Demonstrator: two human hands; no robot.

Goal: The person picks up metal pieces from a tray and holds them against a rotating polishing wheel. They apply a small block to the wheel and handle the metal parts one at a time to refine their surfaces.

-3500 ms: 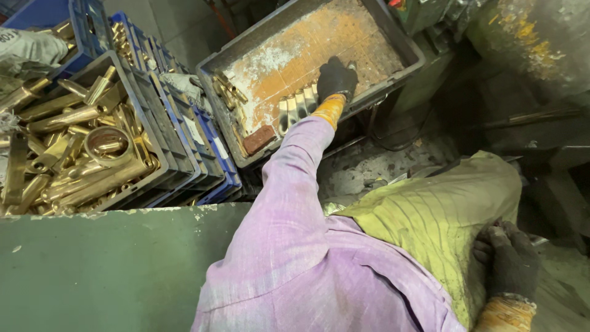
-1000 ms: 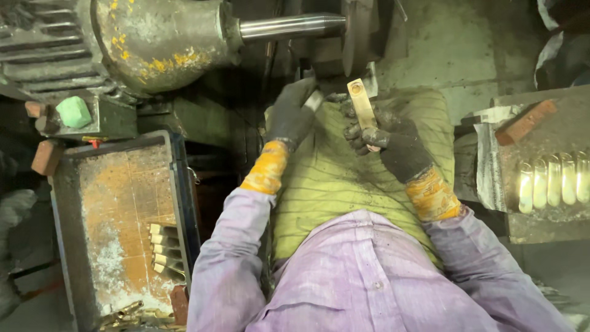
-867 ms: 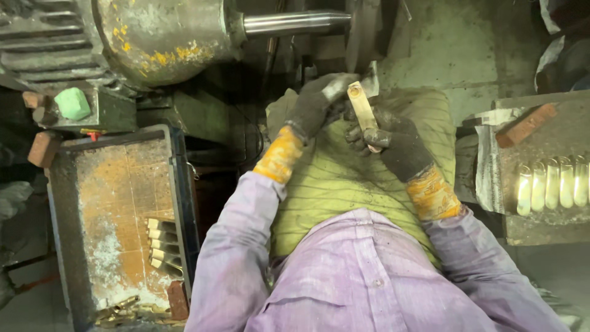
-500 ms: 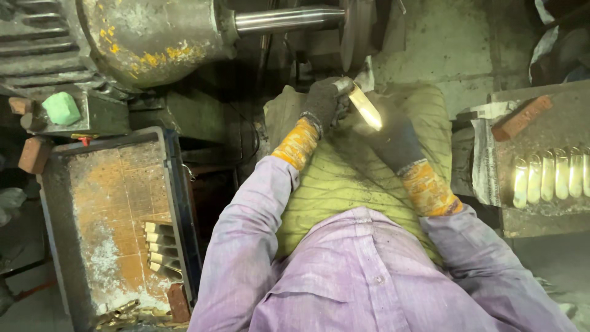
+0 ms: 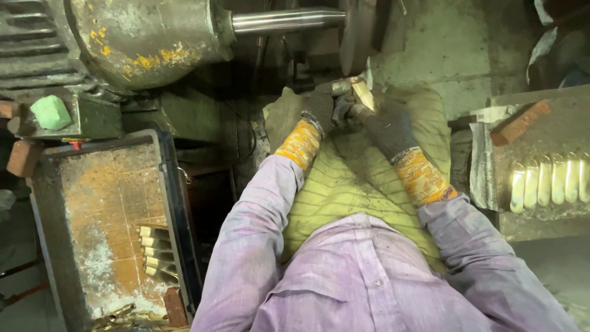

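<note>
Both my hands wear dark gloves with orange cuffs. My left hand (image 5: 321, 110) and my right hand (image 5: 386, 126) together grip a short brass piece (image 5: 362, 93), held up close under the round polishing wheel (image 5: 357, 37) on a steel shaft (image 5: 283, 20). The piece's lower end is hidden inside the gloves. A yellow-green cloth (image 5: 344, 184) covers my lap below the hands.
A big grey motor housing (image 5: 135, 37) with yellow flecks fills the top left. A dusty grey crate (image 5: 92, 209) at left holds a few brass pieces (image 5: 158, 252). At right, a tray (image 5: 553, 184) carries a row of polished brass pieces (image 5: 547, 181) and a brick (image 5: 519, 123).
The view swung from the crates to the machine. Over the last second both hands have lifted the brass piece up and closer to the wheel.
</note>
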